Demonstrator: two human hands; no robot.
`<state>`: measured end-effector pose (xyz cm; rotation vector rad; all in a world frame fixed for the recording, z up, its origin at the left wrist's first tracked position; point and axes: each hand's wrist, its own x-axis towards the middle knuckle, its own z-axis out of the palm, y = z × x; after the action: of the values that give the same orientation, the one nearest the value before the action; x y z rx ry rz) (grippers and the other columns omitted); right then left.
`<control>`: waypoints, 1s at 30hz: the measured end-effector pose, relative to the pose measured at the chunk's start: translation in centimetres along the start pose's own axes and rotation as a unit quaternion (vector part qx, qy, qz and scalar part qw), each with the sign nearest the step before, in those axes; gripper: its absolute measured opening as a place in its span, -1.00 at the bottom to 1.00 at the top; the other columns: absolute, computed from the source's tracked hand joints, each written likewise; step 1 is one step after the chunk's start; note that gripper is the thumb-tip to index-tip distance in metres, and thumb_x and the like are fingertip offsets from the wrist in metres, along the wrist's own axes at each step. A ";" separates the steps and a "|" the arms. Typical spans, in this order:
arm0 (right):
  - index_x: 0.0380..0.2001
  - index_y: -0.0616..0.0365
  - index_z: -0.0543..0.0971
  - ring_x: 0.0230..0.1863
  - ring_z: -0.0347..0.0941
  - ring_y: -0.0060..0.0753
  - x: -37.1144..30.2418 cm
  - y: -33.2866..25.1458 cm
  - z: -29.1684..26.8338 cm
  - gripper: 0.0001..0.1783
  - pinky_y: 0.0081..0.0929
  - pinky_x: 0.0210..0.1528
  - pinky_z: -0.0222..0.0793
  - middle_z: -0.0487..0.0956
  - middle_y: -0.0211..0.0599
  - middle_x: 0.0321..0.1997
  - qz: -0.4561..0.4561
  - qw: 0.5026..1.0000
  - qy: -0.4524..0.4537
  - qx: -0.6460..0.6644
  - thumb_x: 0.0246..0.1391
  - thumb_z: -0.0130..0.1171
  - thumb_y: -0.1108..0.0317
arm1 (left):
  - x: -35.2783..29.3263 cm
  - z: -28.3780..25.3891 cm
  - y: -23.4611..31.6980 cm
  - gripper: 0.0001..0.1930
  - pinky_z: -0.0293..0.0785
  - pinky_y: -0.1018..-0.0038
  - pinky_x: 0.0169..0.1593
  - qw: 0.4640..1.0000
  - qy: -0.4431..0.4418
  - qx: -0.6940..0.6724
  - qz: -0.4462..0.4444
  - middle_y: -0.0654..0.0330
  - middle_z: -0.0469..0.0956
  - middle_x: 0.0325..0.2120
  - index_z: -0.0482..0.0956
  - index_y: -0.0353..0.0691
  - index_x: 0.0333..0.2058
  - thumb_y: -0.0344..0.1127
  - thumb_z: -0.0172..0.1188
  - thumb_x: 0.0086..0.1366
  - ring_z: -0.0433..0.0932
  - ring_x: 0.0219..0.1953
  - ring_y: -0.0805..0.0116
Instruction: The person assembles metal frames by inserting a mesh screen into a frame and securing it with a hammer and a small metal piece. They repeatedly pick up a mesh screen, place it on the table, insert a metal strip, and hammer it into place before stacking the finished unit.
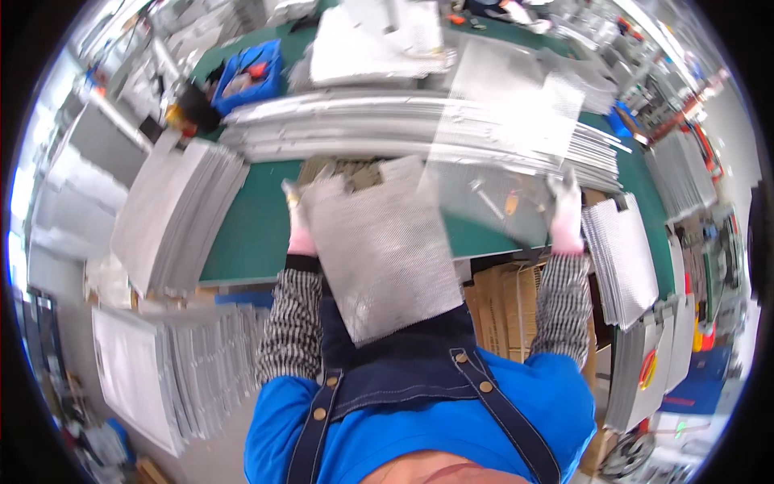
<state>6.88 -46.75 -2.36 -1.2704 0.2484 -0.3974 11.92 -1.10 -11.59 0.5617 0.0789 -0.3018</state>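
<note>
"Working over this green tabletop (250, 230), what are we needing to mind most?"

"We are minding its front edge, in our judgement: the silver panel (387, 262) is lying tilted across it, its lower end overhanging our dark apron (395, 379). Thin as it's looking, we should be supporting it evenly rather than letting the edge crease it."

"And the translucent sheet (504, 133)?"

"It is slanting over the long silver strips (339, 121) at our right, so we should be lifting it clear, not dragging it, lest it be snagging on their ends."

"How are our hands doing?"

"Our left hand (297, 211), gloved in white, is grasping the panel's upper left corner, by the look of it. Our right hand (564, 206) is sitting at the sheet's right edge; blur is hiding the fingers, so we cannot tell whether it is gripping."

"What are we seeing on the panel itself?"

"We are seeing a roughly rectangular, grey-silver face, then two tabs standing on either side of a notch in its top edge, then a fine mesh-like texture catching the light."
</note>
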 end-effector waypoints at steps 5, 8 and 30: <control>0.29 0.27 0.34 -0.23 0.63 -0.38 -10.9 7.5 4.3 -0.44 -0.51 -0.24 0.61 0.62 -0.13 -0.05 0.157 0.971 -0.151 -0.095 0.21 0.12 0.50 | 1.6 -2.1 -0.1 0.07 0.42 0.04 0.31 0.999 -0.038 0.012 -0.011 -0.06 0.32 0.32 0.15 -0.18 0.44 0.64 -0.25 0.28 0.41 0.27 0.00; 0.25 0.35 0.37 -0.17 0.60 -0.43 -12.2 8.2 7.5 -0.48 -0.53 -0.18 0.57 0.62 -0.14 -0.08 0.203 0.945 -0.236 -0.105 0.20 0.06 0.54 | 2.5 -3.9 0.1 0.09 0.46 0.03 0.28 1.000 -0.012 -0.014 -0.006 -0.12 0.30 0.32 0.14 -0.19 0.44 0.65 -0.27 0.26 0.42 0.26 -0.01; 0.04 0.14 0.57 -0.13 0.64 -0.02 -8.6 4.7 0.6 -0.59 -0.19 -0.01 0.53 0.67 0.00 -0.15 -0.077 0.868 -0.135 -0.472 0.19 0.17 0.17 | 0.5 -4.4 0.9 -0.19 0.23 0.18 0.39 0.987 0.044 0.124 0.096 0.03 0.38 0.29 0.29 -0.32 0.35 0.32 -0.10 0.48 0.38 0.26 0.07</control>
<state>0.03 -41.47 -6.99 -2.3065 0.0923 -0.2180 12.71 1.89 -14.91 0.8250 0.0730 -0.0985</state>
